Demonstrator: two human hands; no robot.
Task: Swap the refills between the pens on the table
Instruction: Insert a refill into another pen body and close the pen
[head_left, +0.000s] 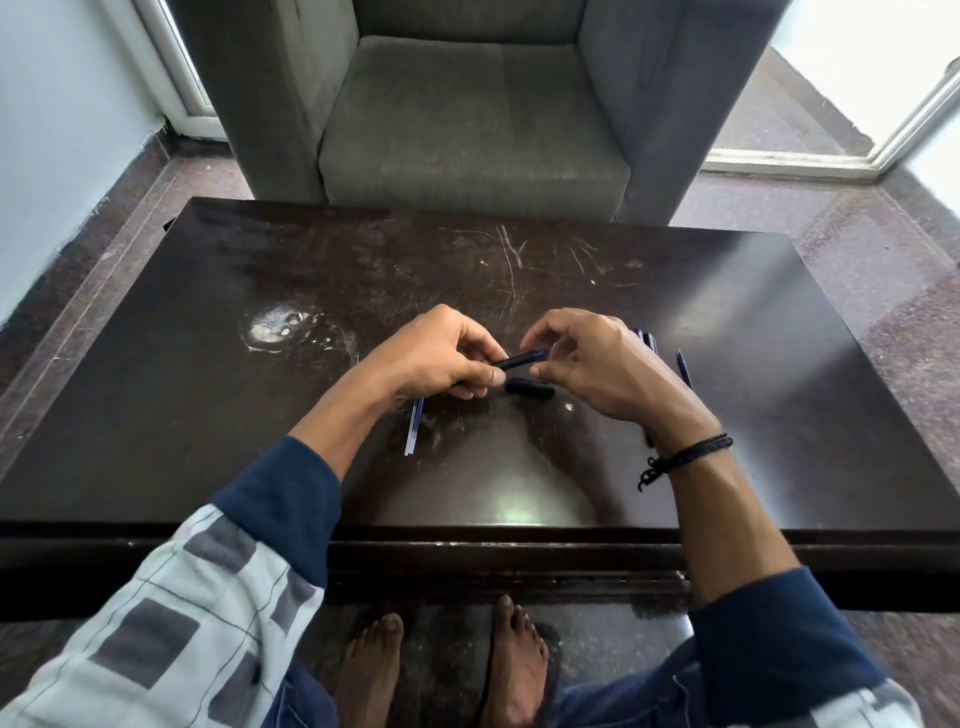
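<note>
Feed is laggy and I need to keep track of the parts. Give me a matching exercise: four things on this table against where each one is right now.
Things:
1. pen barrel
2. short black piece
3. refills
4. lone blue pen

Places:
A. on the table, right of the right hand
B. on the table, partly under the left hand
C. pinched in the left hand's fingers
D. on the table between the two hands

Pairs: 1-C, 2-D, 3-B, 4-A
</note>
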